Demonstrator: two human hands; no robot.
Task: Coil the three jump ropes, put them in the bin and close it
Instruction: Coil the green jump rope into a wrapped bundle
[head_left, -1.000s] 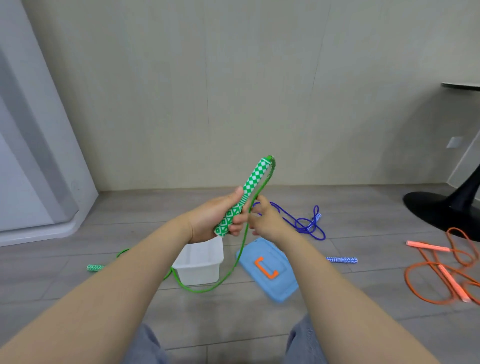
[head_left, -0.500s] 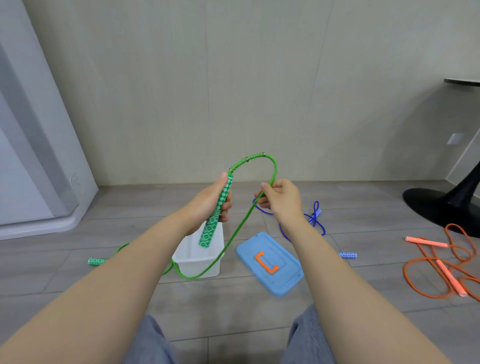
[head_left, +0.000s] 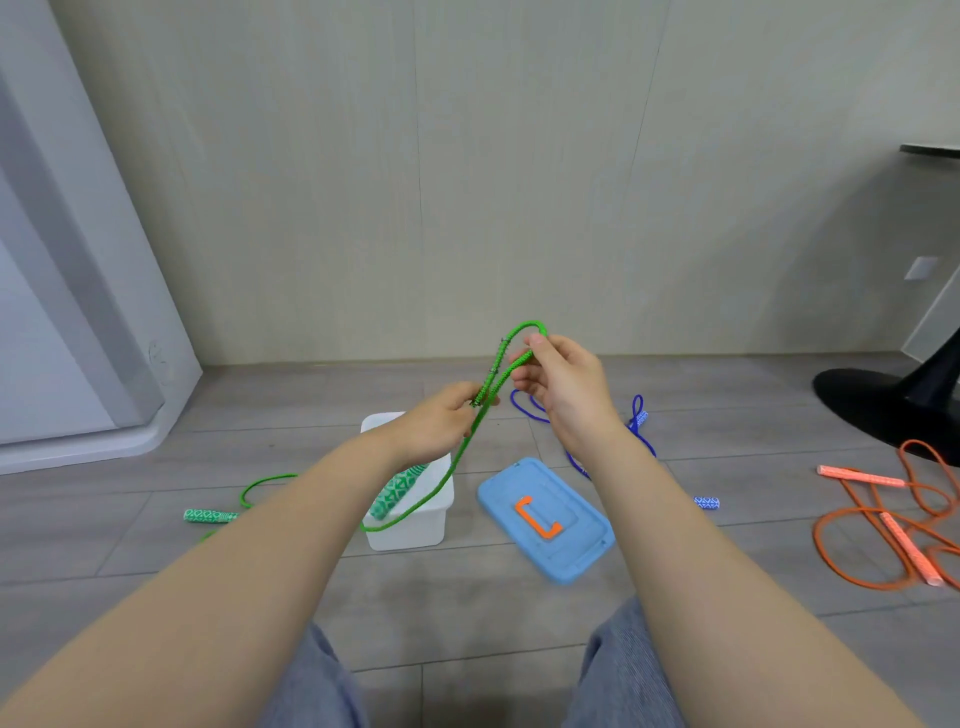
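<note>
Both hands held the green rope (head_left: 488, 387) above the white bin (head_left: 415, 525): the left hand (head_left: 436, 431) gripped it closed, the right hand (head_left: 563, 387) pinched its loop. The blue lid (head_left: 545, 519) lay right of the bin.

A grey plank floor (head_left: 675, 613) carries a white bin (head_left: 415, 525); just beside it lies a blue lid (head_left: 576, 551). A blue jump rope (head_left: 644, 441) lies behind; an orange jump rope (head_left: 883, 525) lies well apart; a green handle (head_left: 210, 516) rests nearby.
</note>
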